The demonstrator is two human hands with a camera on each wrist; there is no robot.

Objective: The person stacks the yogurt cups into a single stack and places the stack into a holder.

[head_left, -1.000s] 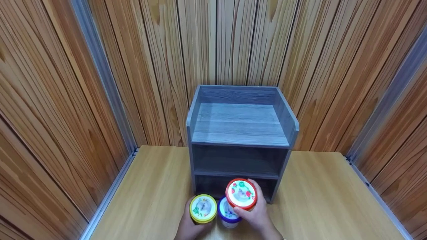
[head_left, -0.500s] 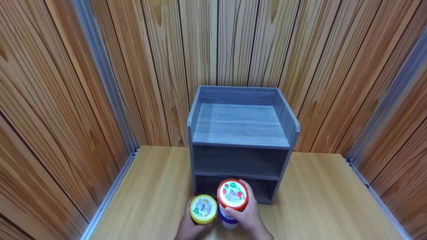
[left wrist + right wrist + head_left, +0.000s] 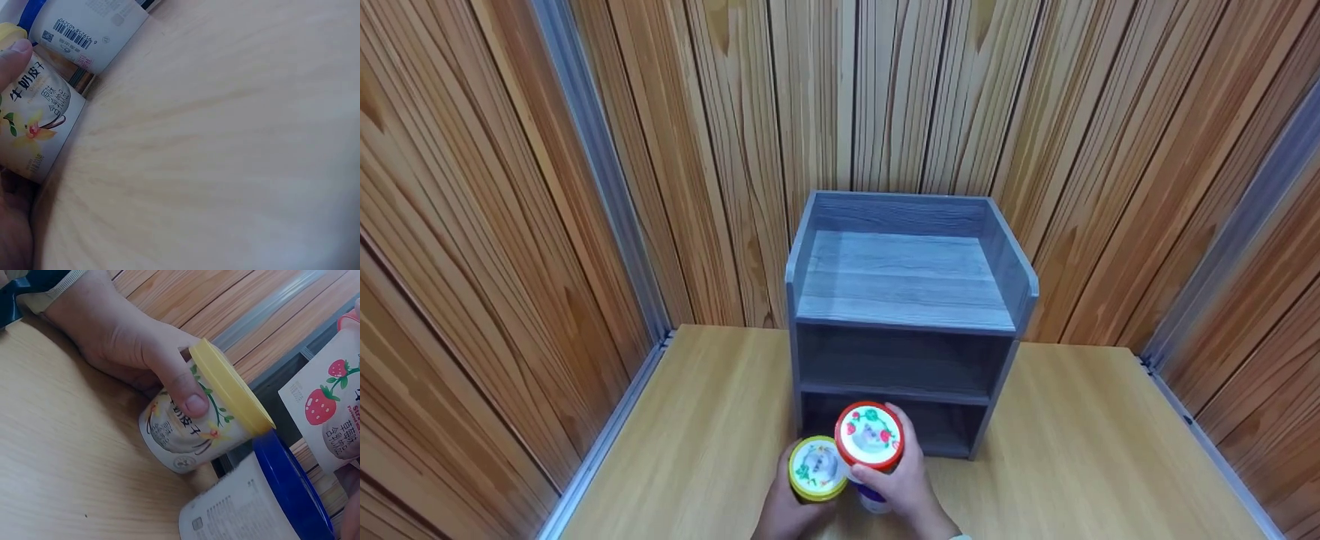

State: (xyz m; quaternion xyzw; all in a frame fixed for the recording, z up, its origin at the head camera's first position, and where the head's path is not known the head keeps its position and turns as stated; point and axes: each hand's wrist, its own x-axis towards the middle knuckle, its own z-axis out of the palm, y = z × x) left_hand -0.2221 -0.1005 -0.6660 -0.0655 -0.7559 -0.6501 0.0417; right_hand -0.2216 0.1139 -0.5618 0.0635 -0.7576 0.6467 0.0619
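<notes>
My left hand grips a yogurt cup with a yellow lid, thumb across its printed side, its base down at the tabletop. My right hand holds a red-lidded yogurt cup, raised in front of the shelf; strawberries on its label show in the right wrist view. Between the hands stands a yogurt cup with a blue lid, beside the yellow-lidded one. In the head view the red-lidded cup covers most of the blue lid and overlaps the edge of the yellow lid.
Just beyond the cups stands a grey wooden shelf unit with a walled top and two open compartments below. It rests on a light wooden table. Wood-patterned panels enclose the back and both sides, with metal rails in the corners.
My right hand has carried the red-lidded cup leftward, so it now hides more of the blue-lidded cup and overlaps the yellow lid. My left hand and its cup have stayed in place.
</notes>
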